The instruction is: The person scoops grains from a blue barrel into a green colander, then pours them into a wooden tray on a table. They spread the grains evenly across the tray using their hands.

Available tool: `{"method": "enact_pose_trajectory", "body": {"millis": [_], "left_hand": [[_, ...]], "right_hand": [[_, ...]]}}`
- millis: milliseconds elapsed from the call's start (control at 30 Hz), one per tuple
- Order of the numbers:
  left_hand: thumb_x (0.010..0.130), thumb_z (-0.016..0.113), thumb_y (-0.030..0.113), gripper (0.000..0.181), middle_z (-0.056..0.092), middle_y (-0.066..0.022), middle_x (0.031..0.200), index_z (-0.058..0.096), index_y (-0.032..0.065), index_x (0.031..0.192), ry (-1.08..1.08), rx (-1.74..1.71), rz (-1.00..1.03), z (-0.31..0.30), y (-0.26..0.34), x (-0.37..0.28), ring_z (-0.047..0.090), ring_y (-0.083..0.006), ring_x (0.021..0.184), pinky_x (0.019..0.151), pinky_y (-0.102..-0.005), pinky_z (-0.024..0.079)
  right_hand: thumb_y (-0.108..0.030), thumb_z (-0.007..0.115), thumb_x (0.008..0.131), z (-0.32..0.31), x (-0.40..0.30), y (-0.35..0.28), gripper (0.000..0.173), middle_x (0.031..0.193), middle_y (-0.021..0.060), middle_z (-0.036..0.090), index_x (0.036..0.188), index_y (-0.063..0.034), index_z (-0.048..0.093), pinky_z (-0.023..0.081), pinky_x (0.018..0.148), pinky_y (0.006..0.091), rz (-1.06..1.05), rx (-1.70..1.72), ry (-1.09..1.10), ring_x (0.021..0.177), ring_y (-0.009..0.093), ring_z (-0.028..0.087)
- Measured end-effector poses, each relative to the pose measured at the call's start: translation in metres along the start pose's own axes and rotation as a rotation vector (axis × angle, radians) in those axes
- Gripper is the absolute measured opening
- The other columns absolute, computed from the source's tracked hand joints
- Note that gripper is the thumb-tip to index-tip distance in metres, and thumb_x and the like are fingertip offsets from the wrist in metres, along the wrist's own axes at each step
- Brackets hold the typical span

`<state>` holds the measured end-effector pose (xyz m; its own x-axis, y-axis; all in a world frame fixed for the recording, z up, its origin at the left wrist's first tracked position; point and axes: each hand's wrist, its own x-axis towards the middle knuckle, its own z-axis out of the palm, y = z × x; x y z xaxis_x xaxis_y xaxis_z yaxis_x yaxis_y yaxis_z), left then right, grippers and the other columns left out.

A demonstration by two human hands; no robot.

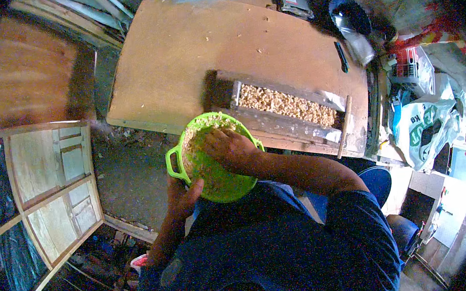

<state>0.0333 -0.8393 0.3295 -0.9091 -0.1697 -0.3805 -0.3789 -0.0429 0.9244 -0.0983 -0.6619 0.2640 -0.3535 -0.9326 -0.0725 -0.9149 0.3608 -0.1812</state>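
A lime-green plastic basin (217,190) with a loop handle rests at my lap, tilted beside the table edge. My left hand (184,195) grips its near left side just below the handle, thumb over the rim. Inside the basin is my right hand (231,145), its fingers down towards pale crumbly pieces (191,138) that cling along the inner wall. Whether those fingers hold any pieces is unclear. Beyond the basin, a long dark wooden trough mould (251,117) lies on the table, packed with tan, lumpy pieces (287,103).
The mould sits on a brown wooden table (167,59) with scattered crumbs. A wooden stick (344,127) lies across the mould's right end. Farther right are a black-handled tool (341,57), a clear plastic bag (359,49) and a printed white sack (425,128). A blue stool (375,185) stands nearby.
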Motion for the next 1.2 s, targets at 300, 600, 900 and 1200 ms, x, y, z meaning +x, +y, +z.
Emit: {"method": "enact_pose_trajectory", "body": {"millis": [300, 600, 900, 1200], "left_hand": [[0.083, 0.066, 0.014, 0.070, 0.051, -0.0153, 0.138, 0.035, 0.0001, 0.144, -0.026, 0.065, -0.007, 0.060, -0.004, -0.018, 0.050, -0.0286, 0.127, 0.107, -0.0429, 0.040], [0.081, 0.065, 0.017, 0.070, 0.055, -0.0145, 0.133, 0.038, -0.0004, 0.143, -0.006, -0.103, 0.018, 0.113, -0.022, -0.026, 0.055, -0.0266, 0.122, 0.103, -0.0398, 0.043], [0.079, 0.064, 0.019, 0.073, 0.054, -0.0159, 0.135, 0.037, 0.0005, 0.144, -0.004, -0.220, -0.073, 0.122, -0.084, -0.016, 0.056, -0.0284, 0.120, 0.102, -0.0414, 0.045], [0.090, 0.058, 0.026, 0.065, 0.051, -0.0151, 0.141, 0.037, 0.0025, 0.147, 0.020, -0.346, 0.023, 0.122, -0.112, -0.026, 0.051, -0.0310, 0.128, 0.111, -0.0451, 0.040]], "right_hand": [[-0.026, 0.054, 0.091, -0.001, -0.074, 0.000, 0.044, 0.134, 0.0187, 0.056, 0.129, -0.0055, 0.057, 0.056, 0.083, 0.0508, -0.226, 0.335, -0.654, 0.106, 0.038, 0.064], [-0.040, 0.040, 0.103, -0.045, -0.130, 0.010, 0.047, 0.142, 0.0180, 0.051, 0.141, -0.0156, 0.052, 0.051, 0.096, 0.0458, 0.387, 1.327, -0.630, 0.110, 0.034, 0.064], [-0.027, 0.052, 0.099, 0.021, -0.162, 0.053, 0.031, 0.099, 0.0121, 0.072, 0.113, -0.0025, 0.064, 0.059, 0.079, 0.0415, 0.734, 2.388, 0.029, 0.080, 0.025, 0.070], [-0.028, 0.051, 0.098, -0.011, -0.226, 0.173, 0.028, 0.093, 0.0073, 0.066, 0.108, -0.0046, 0.064, 0.053, 0.074, 0.0353, 0.945, 1.966, 0.554, 0.080, 0.021, 0.064]]}}
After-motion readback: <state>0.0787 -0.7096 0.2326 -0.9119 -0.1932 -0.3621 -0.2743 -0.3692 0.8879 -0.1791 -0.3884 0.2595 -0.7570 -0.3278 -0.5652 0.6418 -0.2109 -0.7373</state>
